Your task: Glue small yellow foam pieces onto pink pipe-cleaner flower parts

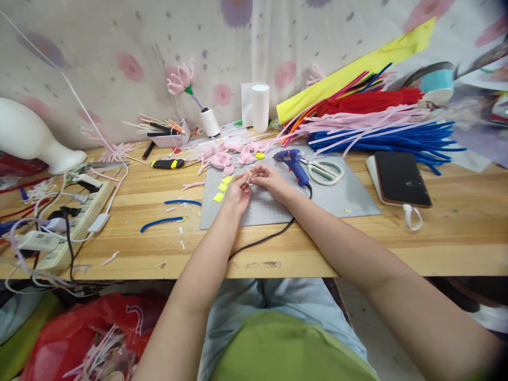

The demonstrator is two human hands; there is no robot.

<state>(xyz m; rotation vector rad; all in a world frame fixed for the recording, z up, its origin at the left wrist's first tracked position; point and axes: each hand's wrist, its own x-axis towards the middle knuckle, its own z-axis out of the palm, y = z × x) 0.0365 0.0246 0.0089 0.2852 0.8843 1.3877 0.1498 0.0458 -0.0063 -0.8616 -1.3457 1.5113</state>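
My left hand [238,193] and my right hand [269,180] meet over the grey cutting mat [262,211]. Fingers of both are pinched together around something small and pale that I cannot make out clearly. Yellow paper squares [218,197] lie just left of my left hand. Pink fuzzy petal shapes [222,161] are piled behind my hands, with a small yellow piece [259,156] beside them. To the right of my right hand rest a blue glue gun [294,165] and scissors with pale handles [326,172].
Blue stem pieces [162,223] and a yellow-black cutter [167,164] lie left. Pipe cleaner bundles [381,138] fill the back right, behind a black device [402,177]. A power strip [79,227] with tangled cables is far left. The glue gun's cord crosses the front edge.
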